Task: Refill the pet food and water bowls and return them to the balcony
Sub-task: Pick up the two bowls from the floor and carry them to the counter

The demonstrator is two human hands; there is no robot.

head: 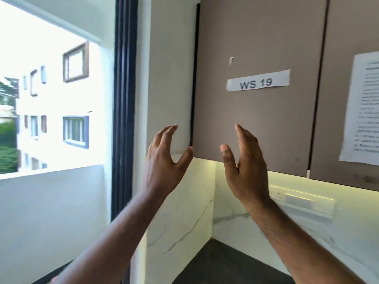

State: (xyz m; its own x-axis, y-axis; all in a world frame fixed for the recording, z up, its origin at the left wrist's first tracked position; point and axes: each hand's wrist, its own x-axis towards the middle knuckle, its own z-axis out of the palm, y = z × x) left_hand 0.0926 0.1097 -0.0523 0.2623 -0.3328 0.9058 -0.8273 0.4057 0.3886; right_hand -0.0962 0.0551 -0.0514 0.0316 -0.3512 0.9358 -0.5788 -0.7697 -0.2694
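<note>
Both my hands are raised in front of a brown wall cabinet door (260,111) that carries a paper label reading "WS 19" (257,80). My left hand (164,160) is open with fingers spread, near the door's lower left corner. My right hand (246,167) is open too, palm turned left, just in front of the door's lower edge. Neither hand holds anything. The cabinet door is shut. No pet bowls, food or water are in view.
A printed sheet (361,111) is taped to the neighbouring cabinet door on the right. Below are a white marble backsplash (184,212), a wall socket strip (303,201) and a dark countertop (225,263). On the left, a dark door frame (123,99) opens to the balcony wall (51,201).
</note>
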